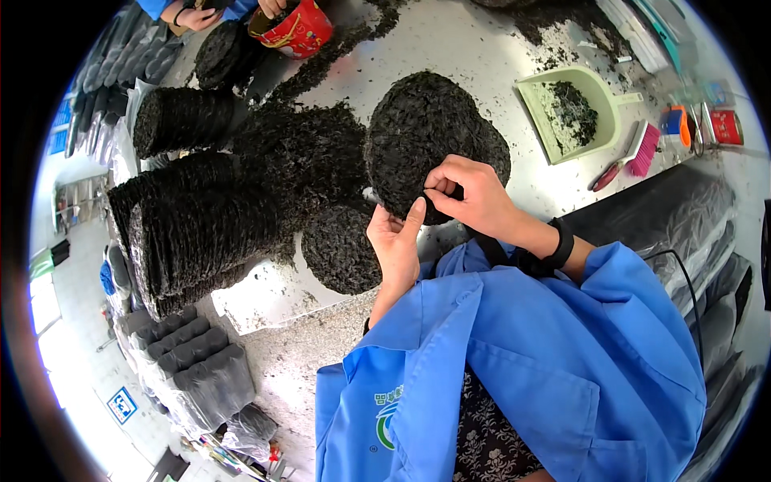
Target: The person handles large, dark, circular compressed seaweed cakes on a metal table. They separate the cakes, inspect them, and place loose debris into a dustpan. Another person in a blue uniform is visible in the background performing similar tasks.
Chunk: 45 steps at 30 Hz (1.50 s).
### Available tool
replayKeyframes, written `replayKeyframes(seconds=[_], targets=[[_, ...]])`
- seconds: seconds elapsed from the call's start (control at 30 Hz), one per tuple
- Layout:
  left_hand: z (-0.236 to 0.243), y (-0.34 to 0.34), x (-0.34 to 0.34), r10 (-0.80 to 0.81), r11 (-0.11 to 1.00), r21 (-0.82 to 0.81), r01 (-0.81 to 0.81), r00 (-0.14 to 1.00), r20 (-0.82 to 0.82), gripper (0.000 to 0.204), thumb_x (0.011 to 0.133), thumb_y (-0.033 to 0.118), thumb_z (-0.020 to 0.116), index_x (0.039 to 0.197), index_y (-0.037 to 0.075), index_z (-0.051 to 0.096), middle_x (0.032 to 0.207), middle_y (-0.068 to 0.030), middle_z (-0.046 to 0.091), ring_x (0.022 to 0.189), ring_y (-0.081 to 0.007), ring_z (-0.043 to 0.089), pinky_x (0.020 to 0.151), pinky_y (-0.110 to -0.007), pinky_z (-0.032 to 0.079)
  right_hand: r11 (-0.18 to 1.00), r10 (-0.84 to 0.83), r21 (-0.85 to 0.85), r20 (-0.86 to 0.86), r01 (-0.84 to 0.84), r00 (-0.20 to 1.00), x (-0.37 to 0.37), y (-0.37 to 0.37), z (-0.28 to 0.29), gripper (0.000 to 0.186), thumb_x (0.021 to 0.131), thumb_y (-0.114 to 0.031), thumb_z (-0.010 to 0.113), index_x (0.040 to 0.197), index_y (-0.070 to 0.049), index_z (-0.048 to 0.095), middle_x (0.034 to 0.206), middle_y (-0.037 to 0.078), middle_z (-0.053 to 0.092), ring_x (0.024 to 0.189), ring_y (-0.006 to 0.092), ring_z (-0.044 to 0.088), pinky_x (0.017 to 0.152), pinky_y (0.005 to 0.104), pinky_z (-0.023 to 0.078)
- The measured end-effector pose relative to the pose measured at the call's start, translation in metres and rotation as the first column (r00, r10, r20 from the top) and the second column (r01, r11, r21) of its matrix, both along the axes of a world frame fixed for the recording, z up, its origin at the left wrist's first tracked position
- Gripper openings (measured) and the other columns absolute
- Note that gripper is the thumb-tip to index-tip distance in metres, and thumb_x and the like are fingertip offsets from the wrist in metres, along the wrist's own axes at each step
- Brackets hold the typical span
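Note:
In the head view, a dark, rough, round cake of what looks like dried seaweed (426, 120) is between my hands, another dark piece partly behind its right side. My left hand (395, 241) grips its lower edge, thumb on the face and fingers partly hidden. My right hand (470, 197) pinches the same edge just right of my left thumb, fingers curled. Below and left of my hands lies another round dark cake (337, 253). Further left are tightly packed rows of dark discs (201, 241) and a loose dark heap (297, 153) on the pale table (361, 56).
A pale green dustpan (530, 96) with dark scraps and a pink brush (642, 149) lie at right. A co-worker's hands (193, 18) are at top left, near a red bucket (297, 36). Plastic-wrapped dark packs stand at lower left (193, 369) and along the right (642, 209).

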<state>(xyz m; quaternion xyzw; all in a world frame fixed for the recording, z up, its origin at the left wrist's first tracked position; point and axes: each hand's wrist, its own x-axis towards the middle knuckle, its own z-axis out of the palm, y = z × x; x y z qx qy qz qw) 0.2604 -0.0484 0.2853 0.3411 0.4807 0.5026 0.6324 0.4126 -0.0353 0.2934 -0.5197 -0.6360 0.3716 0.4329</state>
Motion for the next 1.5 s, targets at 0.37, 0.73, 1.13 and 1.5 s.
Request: replayKeyframes(seconds=[0.37, 0.73, 1.13, 1.5], targets=[[-0.004, 0.01, -0.001, 0.059, 0.982, -0.183, -0.038, 0.992, 0.11, 0.015, 0.086, 0.002, 0.062, 0.101, 0.002, 0.057, 0.094, -0.0046, 0.064, 0.083, -0.0093, 0.06, 0.076, -0.024, 0.051, 0.931, -0.05, -0.337, -0.494, -0.138, 0.868, 0.027, 0.014, -0.025, 0.003, 0.082, -0.004, 0.06, 0.084, -0.003, 0.059, 0.078, 0.0, 0.057, 0.067, 0.0065, 0.051, 0.061, 0.0215, 0.042], [-0.018, 0.015, -0.017, 0.065, 0.976, -0.219, 0.012, 0.938, 0.342, 0.021, 0.088, -0.002, 0.056, 0.108, 0.003, 0.054, 0.106, -0.0108, 0.062, 0.096, -0.017, 0.061, 0.085, -0.034, 0.053, 0.852, -0.398, 0.0, 0.651, 0.524, 0.647, 0.273, 0.018, -0.102, 0.012, 0.078, -0.009, 0.066, 0.087, -0.002, 0.062, 0.098, 0.014, 0.066, 0.088, 0.0256, 0.064, 0.077, 0.0322, 0.05], [0.0, 0.013, -0.02, -0.068, 0.985, -0.135, 0.111, 0.954, 0.291, 0.065, 0.09, 0.002, 0.054, 0.143, 0.005, 0.016, 0.128, -0.0186, 0.046, 0.116, -0.0206, 0.048, 0.097, -0.032, 0.042, 0.985, 0.008, 0.172, 0.108, -0.027, 0.994, 0.104, 0.015, -0.021, 0.039, 0.071, 0.001, 0.069, 0.107, -0.007, 0.058, 0.135, 0.011, 0.044, 0.13, 0.0276, 0.035, 0.105, 0.0363, 0.03], [-0.036, -0.016, -0.087, 0.177, 0.975, -0.126, -0.183, 0.982, -0.064, 0.037, 0.087, 0.009, 0.062, 0.121, 0.001, 0.049, 0.109, -0.0074, 0.06, 0.093, -0.0146, 0.057, 0.079, -0.026, 0.047, 0.884, -0.116, -0.45, -0.466, -0.123, 0.877, 0.053, 0.008, -0.053, 0.023, 0.092, -0.02, 0.057, 0.105, -0.001, 0.056, 0.102, 0.005, 0.062, 0.088, 0.0093, 0.058, 0.076, 0.0235, 0.046]])
